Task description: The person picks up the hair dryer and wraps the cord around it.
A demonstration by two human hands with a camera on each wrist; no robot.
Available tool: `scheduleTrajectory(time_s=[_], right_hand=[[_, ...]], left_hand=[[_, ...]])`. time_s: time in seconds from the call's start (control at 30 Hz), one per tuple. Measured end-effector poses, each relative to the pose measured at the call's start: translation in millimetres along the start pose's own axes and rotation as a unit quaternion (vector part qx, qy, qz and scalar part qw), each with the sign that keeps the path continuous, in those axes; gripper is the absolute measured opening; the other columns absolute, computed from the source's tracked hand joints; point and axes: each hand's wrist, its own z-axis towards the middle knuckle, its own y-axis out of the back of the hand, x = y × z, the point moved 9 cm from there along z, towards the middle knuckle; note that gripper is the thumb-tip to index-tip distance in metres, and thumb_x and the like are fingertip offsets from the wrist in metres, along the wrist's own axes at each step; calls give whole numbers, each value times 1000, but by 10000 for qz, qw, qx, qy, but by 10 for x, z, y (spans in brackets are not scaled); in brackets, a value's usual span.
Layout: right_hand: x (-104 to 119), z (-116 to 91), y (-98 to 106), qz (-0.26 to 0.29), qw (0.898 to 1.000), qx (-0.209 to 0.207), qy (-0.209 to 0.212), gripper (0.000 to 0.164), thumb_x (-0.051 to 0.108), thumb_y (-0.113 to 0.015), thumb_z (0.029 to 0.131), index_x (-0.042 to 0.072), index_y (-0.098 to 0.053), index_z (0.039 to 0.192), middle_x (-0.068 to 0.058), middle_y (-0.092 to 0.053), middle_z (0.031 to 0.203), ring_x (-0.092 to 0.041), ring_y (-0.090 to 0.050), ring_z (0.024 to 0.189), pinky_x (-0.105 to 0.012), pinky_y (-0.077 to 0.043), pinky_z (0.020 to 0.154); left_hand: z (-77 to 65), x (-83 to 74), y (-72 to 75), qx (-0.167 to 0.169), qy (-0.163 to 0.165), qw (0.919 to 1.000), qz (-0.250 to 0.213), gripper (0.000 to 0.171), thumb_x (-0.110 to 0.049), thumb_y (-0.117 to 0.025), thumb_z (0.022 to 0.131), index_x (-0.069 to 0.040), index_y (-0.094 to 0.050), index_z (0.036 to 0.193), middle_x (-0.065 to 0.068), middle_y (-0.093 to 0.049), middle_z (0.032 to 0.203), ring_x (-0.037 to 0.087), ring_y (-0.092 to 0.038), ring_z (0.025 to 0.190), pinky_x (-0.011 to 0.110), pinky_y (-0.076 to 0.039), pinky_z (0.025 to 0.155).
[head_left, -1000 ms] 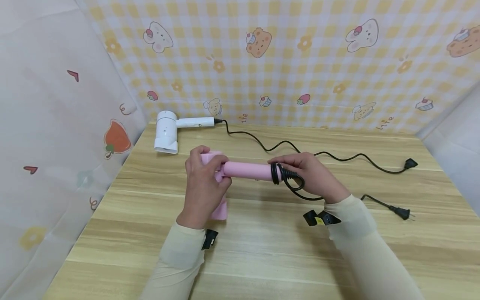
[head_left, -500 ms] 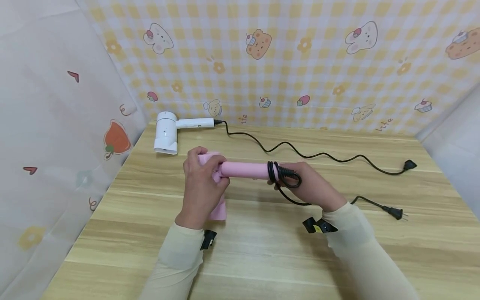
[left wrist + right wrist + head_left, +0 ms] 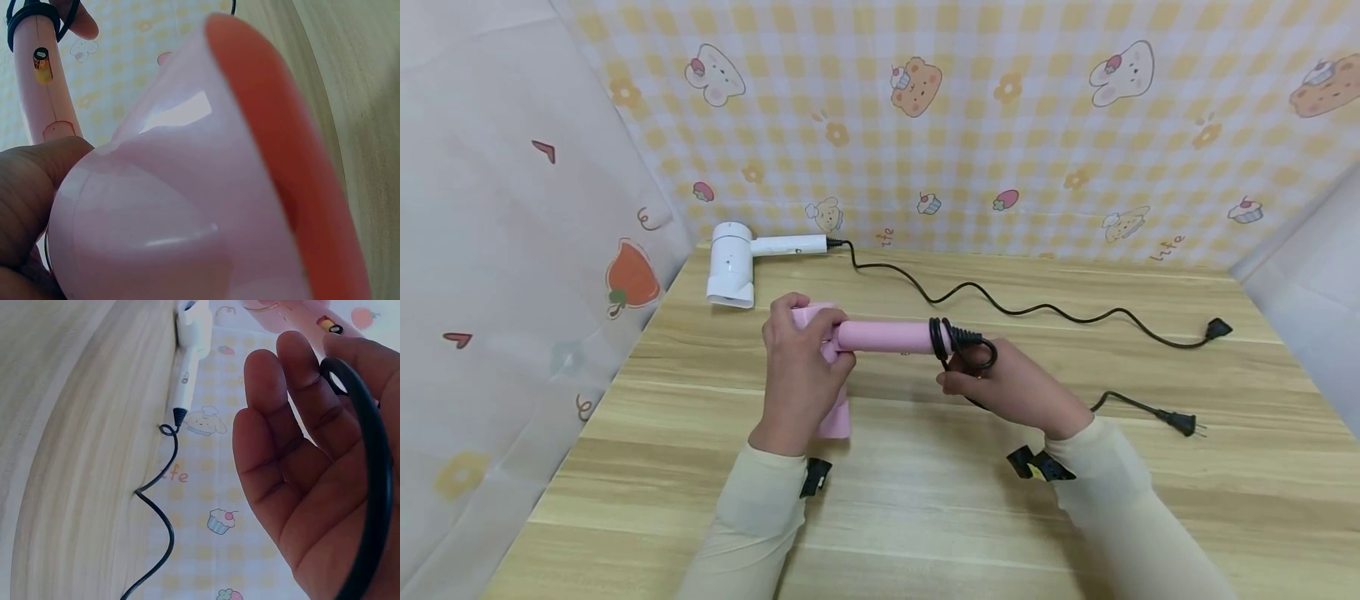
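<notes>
A pink hair dryer point(image 3: 891, 337) is held above the table, its handle pointing right. My left hand point(image 3: 799, 379) grips it where the head meets the handle; the dryer's head point(image 3: 156, 206) fills much of the left wrist view. Black cord point(image 3: 937, 338) is wound round the handle's end, with a small loop beside it. At that end my right hand point(image 3: 1018, 385) holds the cord, which crosses the palm in the right wrist view point(image 3: 377, 475). Some of the right fingers point(image 3: 265, 381) are loosely bent. The cord's free end runs under the right wrist to a two-pin plug point(image 3: 1180, 422).
A white hair dryer point(image 3: 730, 265) lies at the back left of the wooden table point(image 3: 925, 517). Its black cord point(image 3: 1022, 312) waves rightward to a plug point(image 3: 1219, 328). A yellow checked cloth point(image 3: 1000, 125) hangs behind the table.
My right hand has moved from behind the handle's end down to its near side, bringing the cord round. The two-pin plug has slid left. My left hand keeps its grip, almost still.
</notes>
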Motion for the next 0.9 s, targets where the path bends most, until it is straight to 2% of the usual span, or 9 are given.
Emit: scheduleTrajectory(time_s=[0.1, 0.17, 0.3, 0.37, 0.5, 0.57, 0.63, 0.73, 0.9], right_hand=[[56, -26, -21, -298, 9993, 10, 215, 11, 22, -69, 94, 17, -64, 86, 6, -53, 68, -12, -45, 60, -30, -40, 57], [99, -46, -39, -420, 9984, 43, 379, 8, 18, -69, 94, 17, -63, 99, 7, -51, 67, -11, -44, 59, -29, -40, 56], [165, -89, -93, -739, 9948, 232, 661, 38, 16, -66, 95, 14, -57, 132, 9, -50, 68, -6, -42, 56, -27, -39, 54], [187, -109, -112, -909, 9927, 312, 734, 46, 16, -65, 96, 11, -53, 139, 10, -50, 70, -4, -40, 55, -25, -39, 54], [216, -135, -113, -1040, 9914, 331, 729, 24, 18, -62, 96, 9, -65, 118, 12, -51, 72, -3, -39, 56, -24, -39, 55], [225, -150, -96, -1061, 9914, 267, 723, 20, 17, -63, 96, 10, -66, 114, 12, -50, 70, -4, -39, 56, -25, -39, 56], [230, -168, -82, -1051, 9917, 242, 705, 20, 16, -62, 95, 10, -67, 114, 12, -48, 69, -5, -38, 56, -25, -39, 57], [247, -209, -65, -1068, 9912, 252, 740, 35, 14, -62, 95, 9, -63, 129, 12, -48, 69, -5, -41, 57, -26, -42, 59], [296, -259, -53, -1046, 9901, 323, 875, 30, 11, -61, 94, 12, -64, 123, 13, -54, 75, -3, -46, 61, -26, -45, 64]], left_hand=[[1, 10, 10, -21, 54, 10000, 5, 35, 0, -80, 75, -13, -71, 105, 17, -36, 135, 42, -34, 122, 53, -41, 93], [0, 18, 18, -47, 85, 9999, 23, 35, 0, -80, 75, -13, -71, 106, 17, -36, 135, 41, -34, 122, 53, -41, 93], [0, 34, 31, -95, 131, 9998, 70, 35, 0, -80, 75, -12, -71, 106, 18, -35, 135, 41, -33, 123, 53, -41, 93], [1, 40, 33, -99, 144, 9998, 103, 35, 0, -80, 75, -12, -71, 107, 18, -35, 135, 41, -32, 123, 53, -41, 93], [4, 47, 30, -86, 172, 9997, 151, 35, -1, -80, 75, -12, -71, 107, 18, -34, 136, 41, -32, 124, 53, -42, 92], [5, 49, 29, -86, 181, 9997, 160, 35, -1, -80, 75, -12, -71, 107, 18, -34, 136, 41, -31, 124, 54, -42, 92], [6, 48, 29, -85, 186, 9996, 170, 35, -1, -80, 76, -12, -71, 107, 18, -34, 136, 41, -31, 124, 54, -42, 92], [7, 49, 29, -90, 201, 9995, 212, 35, -1, -80, 76, -12, -71, 107, 18, -34, 136, 41, -31, 125, 54, -42, 92], [6, 52, 30, -102, 222, 9993, 292, 34, -1, -80, 76, -12, -71, 107, 18, -34, 136, 40, -31, 125, 54, -43, 91]])
